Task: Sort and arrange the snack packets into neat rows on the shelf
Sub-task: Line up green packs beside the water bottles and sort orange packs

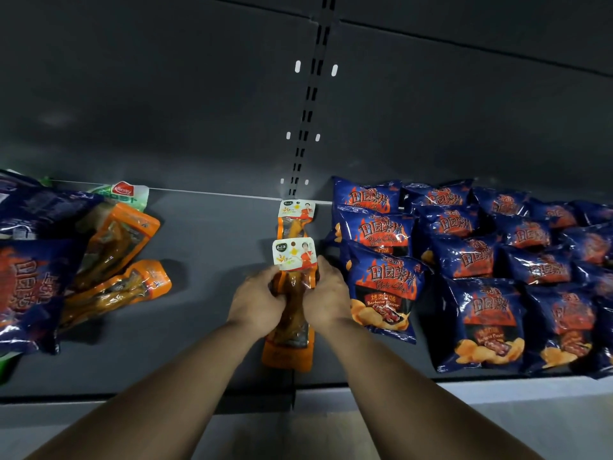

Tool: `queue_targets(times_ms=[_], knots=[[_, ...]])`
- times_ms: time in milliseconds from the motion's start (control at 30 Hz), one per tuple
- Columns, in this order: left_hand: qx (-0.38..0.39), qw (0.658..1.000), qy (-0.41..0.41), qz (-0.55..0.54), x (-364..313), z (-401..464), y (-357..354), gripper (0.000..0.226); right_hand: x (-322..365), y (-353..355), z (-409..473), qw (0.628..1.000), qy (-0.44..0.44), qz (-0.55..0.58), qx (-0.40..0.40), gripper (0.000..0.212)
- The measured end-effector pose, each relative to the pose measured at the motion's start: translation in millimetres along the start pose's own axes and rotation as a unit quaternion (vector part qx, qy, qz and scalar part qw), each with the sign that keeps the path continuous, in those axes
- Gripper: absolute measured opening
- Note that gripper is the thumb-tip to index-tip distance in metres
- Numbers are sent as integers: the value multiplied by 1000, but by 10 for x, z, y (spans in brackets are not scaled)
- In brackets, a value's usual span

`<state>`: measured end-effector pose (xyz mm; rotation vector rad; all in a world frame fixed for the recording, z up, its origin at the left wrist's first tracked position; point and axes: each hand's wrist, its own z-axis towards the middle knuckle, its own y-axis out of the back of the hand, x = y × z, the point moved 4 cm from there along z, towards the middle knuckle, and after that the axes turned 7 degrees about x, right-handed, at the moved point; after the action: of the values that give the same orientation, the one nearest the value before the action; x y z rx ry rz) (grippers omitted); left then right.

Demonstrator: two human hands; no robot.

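An orange snack packet with a white label lies lengthwise in the middle of the grey shelf. My left hand grips its left side and my right hand grips its right side. Behind it a second orange packet lies against the back wall, partly covered by the front one. Blue potato chip bags fill the right half of the shelf in rows. On the left lie two loose orange packets, tilted.
Loose blue chip bags are piled at the far left, with a green and white packet behind them. A slotted upright runs up the dark back wall. The shelf's front edge is near my forearms.
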<state>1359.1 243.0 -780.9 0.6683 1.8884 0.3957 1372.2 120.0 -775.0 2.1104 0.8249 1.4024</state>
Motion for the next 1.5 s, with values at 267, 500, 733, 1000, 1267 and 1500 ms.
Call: queue_targets(times_ms=[267, 500, 733, 1000, 1267, 1500], knots=[[-7, 1000, 3, 12, -19, -15, 8, 58, 2, 11, 47, 999, 31, -12, -15, 51], [-17, 1000, -2, -11, -32, -66, -2, 53, -46, -26, 42, 1000, 17, 7, -19, 38], [-25, 999, 1, -32, -26, -59, 4, 53, -77, -58, 27, 1000, -9, 18, -18, 44], [-20, 1000, 2, 16, 13, -47, 9, 54, -19, -16, -48, 1000, -23, 15, -9, 54], [-10, 1000, -4, 23, 6, -52, 16, 53, 35, 6, -106, 999, -15, 28, -19, 54], [-12, 1000, -21, 19, -2, -73, 33, 51, 135, 32, -157, 998, 24, 17, -48, 54]])
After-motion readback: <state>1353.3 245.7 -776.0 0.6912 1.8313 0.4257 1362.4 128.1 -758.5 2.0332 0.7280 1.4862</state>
